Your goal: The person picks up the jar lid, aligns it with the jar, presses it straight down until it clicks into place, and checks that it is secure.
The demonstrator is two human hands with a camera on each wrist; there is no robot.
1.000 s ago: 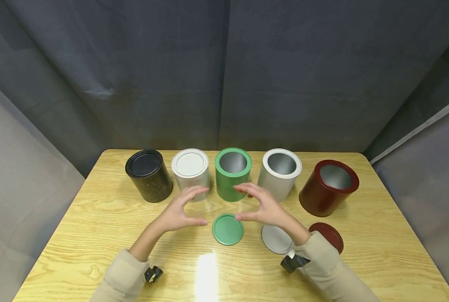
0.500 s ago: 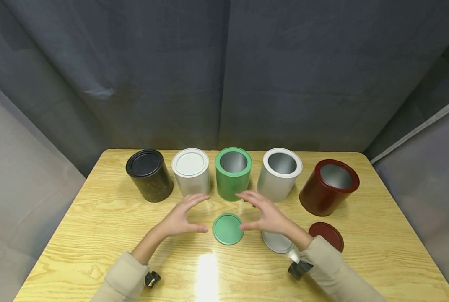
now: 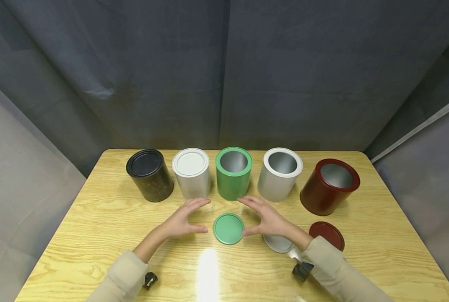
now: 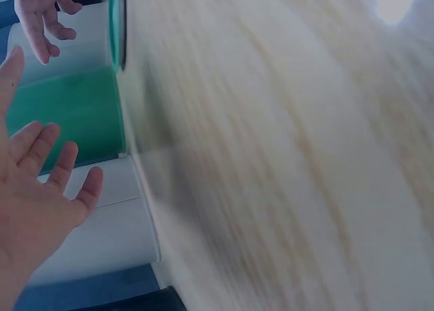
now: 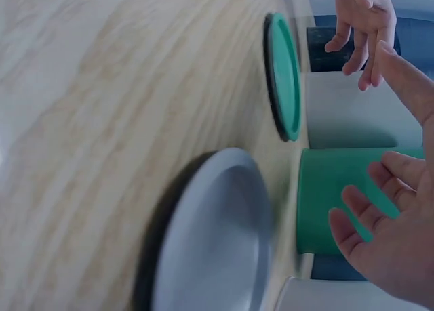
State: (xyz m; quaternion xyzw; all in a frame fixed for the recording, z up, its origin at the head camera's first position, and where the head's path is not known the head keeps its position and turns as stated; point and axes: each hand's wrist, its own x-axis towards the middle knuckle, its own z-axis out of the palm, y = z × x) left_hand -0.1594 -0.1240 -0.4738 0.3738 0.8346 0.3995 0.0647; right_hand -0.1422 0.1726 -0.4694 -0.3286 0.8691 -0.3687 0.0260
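Observation:
In the head view my left hand [image 3: 182, 219] hovers left of the green lid [image 3: 228, 228], its thumb and fingers spread and holding nothing. On the lid's other side my right hand [image 3: 268, 219] faces it in the same spread shape, also holding nothing. The lid lies flat on the table between them. Just behind stands the green can [image 3: 233, 180], uncovered, its grey inside showing. My right hand and wrist hide part of the pale grey lid [image 3: 278, 243]. The right wrist view has that grey lid [image 5: 220, 236] close by, with the green lid [image 5: 283, 77] beyond it.
A black can [image 3: 152, 182] and a white can [image 3: 192, 180], both with lids on, stand at the left. To the right are an uncovered white can [image 3: 275, 186] and an uncovered dark red can [image 3: 320, 195]. A dark red lid [image 3: 328, 235] lies by my right sleeve.
Both hands have drawn back slightly toward the front of the table, away from the cans, and my right hand has shifted a little to the right. Cans and lids stay where they were.

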